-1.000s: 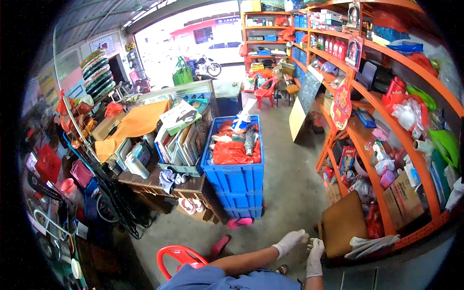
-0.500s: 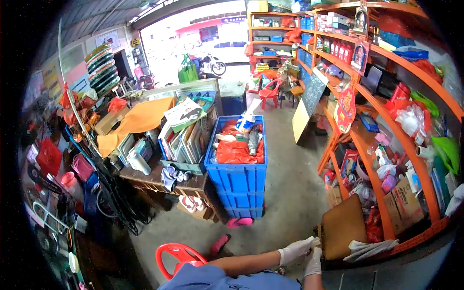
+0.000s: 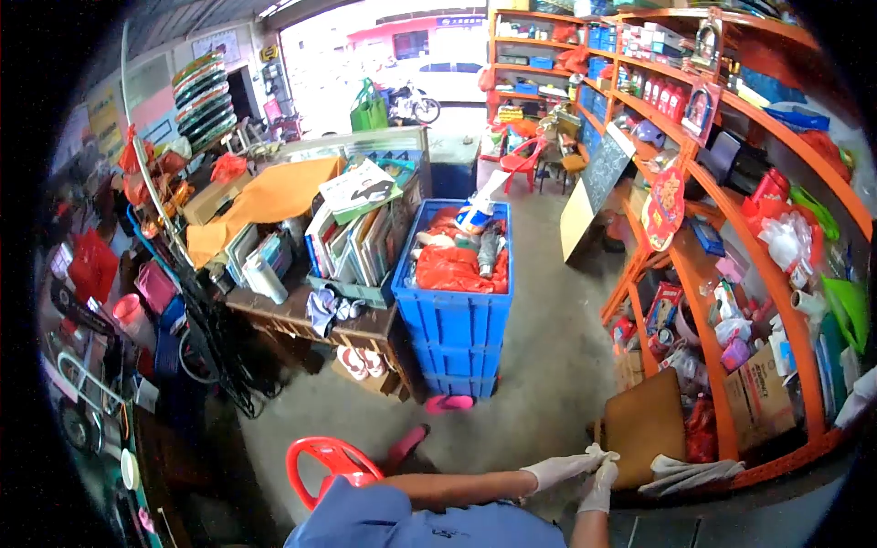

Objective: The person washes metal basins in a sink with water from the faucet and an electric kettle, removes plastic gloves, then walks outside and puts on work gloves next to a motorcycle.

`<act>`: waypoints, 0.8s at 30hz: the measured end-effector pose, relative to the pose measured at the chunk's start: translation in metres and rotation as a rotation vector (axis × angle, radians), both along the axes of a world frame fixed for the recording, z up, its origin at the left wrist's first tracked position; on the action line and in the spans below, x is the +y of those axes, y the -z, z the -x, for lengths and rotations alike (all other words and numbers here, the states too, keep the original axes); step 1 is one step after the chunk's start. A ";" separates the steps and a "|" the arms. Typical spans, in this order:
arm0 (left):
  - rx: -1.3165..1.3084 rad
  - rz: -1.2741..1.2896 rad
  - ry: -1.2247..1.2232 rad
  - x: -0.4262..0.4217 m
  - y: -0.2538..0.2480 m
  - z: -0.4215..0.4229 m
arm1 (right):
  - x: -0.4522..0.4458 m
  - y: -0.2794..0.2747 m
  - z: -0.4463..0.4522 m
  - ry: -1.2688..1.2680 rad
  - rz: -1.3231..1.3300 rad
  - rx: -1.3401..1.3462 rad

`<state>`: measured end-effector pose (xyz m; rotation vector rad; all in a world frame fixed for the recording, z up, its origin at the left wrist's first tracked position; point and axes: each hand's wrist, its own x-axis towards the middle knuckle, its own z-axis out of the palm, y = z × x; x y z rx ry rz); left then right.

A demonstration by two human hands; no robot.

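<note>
Brings left hand (image 3: 565, 469) against right hand (image 3: 597, 488), apart earlier | keeps both gloved, near brown panel (image 3: 645, 422) | cannot tell whether open or gripping.

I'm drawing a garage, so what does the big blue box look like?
The blue box looks like plastic, with tall ribbed sides and an open top. It stands upright on the floor, beside the wooden desk. Red bags and other bits fill it to about the rim, and a gray bottle-like thing leans on top. Neither hand touches it.
</note>
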<state>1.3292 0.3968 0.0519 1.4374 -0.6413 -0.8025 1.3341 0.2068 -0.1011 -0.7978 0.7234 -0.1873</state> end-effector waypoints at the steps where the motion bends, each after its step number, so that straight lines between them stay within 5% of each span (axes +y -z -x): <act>1: 0.011 0.037 -0.012 0.002 -0.001 0.000 | -0.005 0.004 -0.004 -0.012 0.008 0.003; 3: -0.018 0.153 -0.029 0.014 -0.016 0.000 | -0.012 0.008 -0.009 -0.075 0.114 -0.040; 5: -0.125 0.259 -0.044 -0.009 0.041 -0.014 | -0.013 0.002 -0.016 -0.042 0.090 0.000; 8: -0.041 0.387 -0.061 -0.007 0.057 -0.026 | 0.004 -0.034 -0.031 -0.075 0.111 -0.010; 11: -1.673 -0.556 -0.212 -0.007 0.123 -0.089 | 0.009 -0.042 -0.037 -0.162 0.166 -0.150; 13: -2.244 -1.177 -0.194 -0.001 0.131 -0.100 | 0.015 -0.072 -0.030 -0.213 0.031 -0.116; 15: -2.210 -1.437 0.009 0.031 0.115 -0.112 | 0.009 -0.075 -0.033 -0.363 -0.137 -0.230; 20: -2.125 -1.510 0.227 0.015 0.048 -0.090 | 0.060 -0.136 -0.041 -0.427 -0.459 -0.342; 22: -2.800 -1.755 0.947 0.007 0.047 -0.093 | 0.080 -0.126 -0.047 -0.416 -0.300 -0.355; 24: -3.310 -1.782 1.989 0.001 0.046 -0.095 | 0.092 -0.115 -0.052 -0.400 -0.280 -0.367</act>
